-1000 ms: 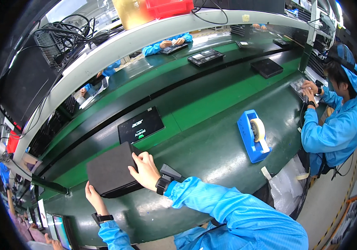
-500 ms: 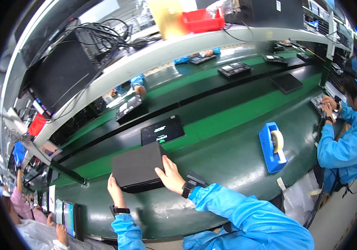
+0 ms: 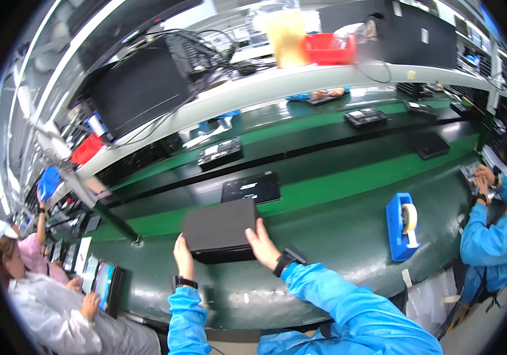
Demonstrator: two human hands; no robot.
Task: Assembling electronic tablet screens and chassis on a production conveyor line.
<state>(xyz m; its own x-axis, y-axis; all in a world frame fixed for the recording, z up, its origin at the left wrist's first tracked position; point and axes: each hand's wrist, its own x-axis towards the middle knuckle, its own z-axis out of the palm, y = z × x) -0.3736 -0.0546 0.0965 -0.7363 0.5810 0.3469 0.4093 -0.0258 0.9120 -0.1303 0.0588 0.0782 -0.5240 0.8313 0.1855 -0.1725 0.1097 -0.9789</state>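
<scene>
A thick black box-shaped block [image 3: 221,228] with a flat matte top is between my hands, over the dark green bench. My left hand [image 3: 183,257] presses its left side, fingers closed against it. On the right end, my right hand [image 3: 263,244] grips the front corner, thumb toward the top edge. Whether the block rests on the bench or hangs just above it, I cannot tell. Right behind it lies a flat dark device with a lit screen [image 3: 250,188], partly covered by the block's far edge.
A blue tape dispenser [image 3: 402,228] stands to the right. Beyond runs a line with several dark devices, including an opened one [image 3: 221,154]. A shelf beam [image 3: 300,77] crosses above, carrying a red bin [image 3: 330,49]. Co-workers sit left [image 3: 52,307] and right [image 3: 496,231].
The view has turned, so the scene sits further right. The block has levelled out, still between both hands. A far co-worker's hand has drawn away from the opened device.
</scene>
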